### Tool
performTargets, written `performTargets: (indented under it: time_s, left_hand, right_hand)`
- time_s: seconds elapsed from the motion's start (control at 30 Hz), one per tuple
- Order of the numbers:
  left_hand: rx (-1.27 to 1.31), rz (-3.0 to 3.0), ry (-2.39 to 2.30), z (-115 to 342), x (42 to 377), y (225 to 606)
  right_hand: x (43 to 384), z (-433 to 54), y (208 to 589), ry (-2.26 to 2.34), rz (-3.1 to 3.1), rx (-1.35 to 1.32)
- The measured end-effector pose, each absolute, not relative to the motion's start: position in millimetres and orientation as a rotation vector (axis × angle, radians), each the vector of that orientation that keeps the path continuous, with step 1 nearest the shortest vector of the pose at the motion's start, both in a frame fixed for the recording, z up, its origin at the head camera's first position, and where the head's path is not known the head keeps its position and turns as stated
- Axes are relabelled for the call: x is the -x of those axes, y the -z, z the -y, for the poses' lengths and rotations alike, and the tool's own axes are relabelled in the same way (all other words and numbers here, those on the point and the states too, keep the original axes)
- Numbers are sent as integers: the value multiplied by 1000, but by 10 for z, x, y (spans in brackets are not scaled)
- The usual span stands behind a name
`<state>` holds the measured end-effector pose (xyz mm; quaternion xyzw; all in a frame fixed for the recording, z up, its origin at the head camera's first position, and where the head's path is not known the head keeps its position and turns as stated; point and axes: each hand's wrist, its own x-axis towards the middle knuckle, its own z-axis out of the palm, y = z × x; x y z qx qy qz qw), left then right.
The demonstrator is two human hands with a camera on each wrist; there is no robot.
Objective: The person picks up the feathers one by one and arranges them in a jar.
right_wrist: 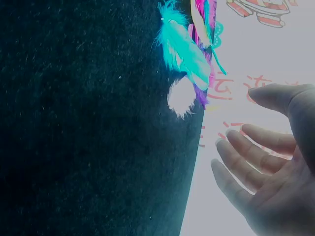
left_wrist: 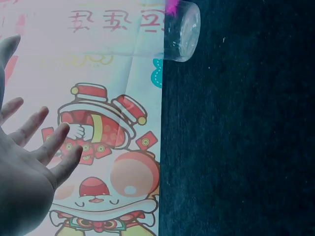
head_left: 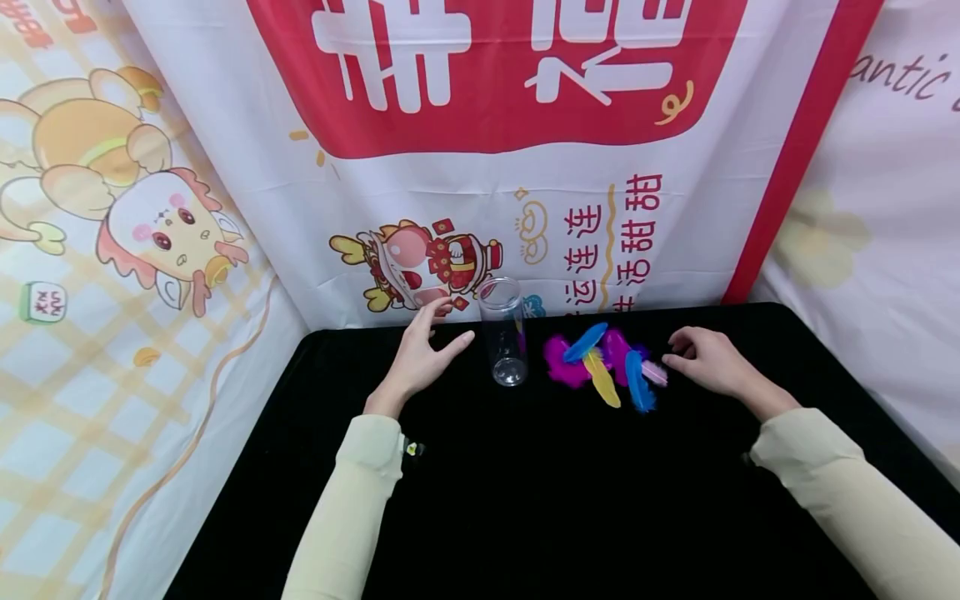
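Observation:
A tall clear plastic jar (head_left: 504, 337) stands upright near the back of the black table. My left hand (head_left: 420, 354) is just left of it, fingers spread and apart from the jar; the left wrist view shows the jar's base (left_wrist: 189, 32) beyond the fingers. Right of the jar lies a loose pile of feathers: a yellow feather (head_left: 602, 379), blue feathers (head_left: 640, 382), magenta ones (head_left: 564, 362) and a pale pink one (head_left: 654, 372). Close to the pile's right side is my right hand (head_left: 708, 360), holding nothing, its fingers loosely bent in the right wrist view.
The black cloth-covered table (head_left: 570, 500) spreads toward me. Behind it hangs a white and red printed curtain (head_left: 450, 183), right at the back edge. More printed cloth (head_left: 135, 350) closes off the left side, and white cloth (head_left: 862, 275) the right.

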<state>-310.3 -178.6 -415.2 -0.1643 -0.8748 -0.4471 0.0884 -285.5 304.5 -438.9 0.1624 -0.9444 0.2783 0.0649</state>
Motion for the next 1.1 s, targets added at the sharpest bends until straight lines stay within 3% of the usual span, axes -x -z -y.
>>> performTargets:
  time_s: [1.1]
  left_hand:
    - [582,2458,1608,1388,3108,4118]
  right_hand:
    - [2910,-2800,4441,-1051,3057,-369]
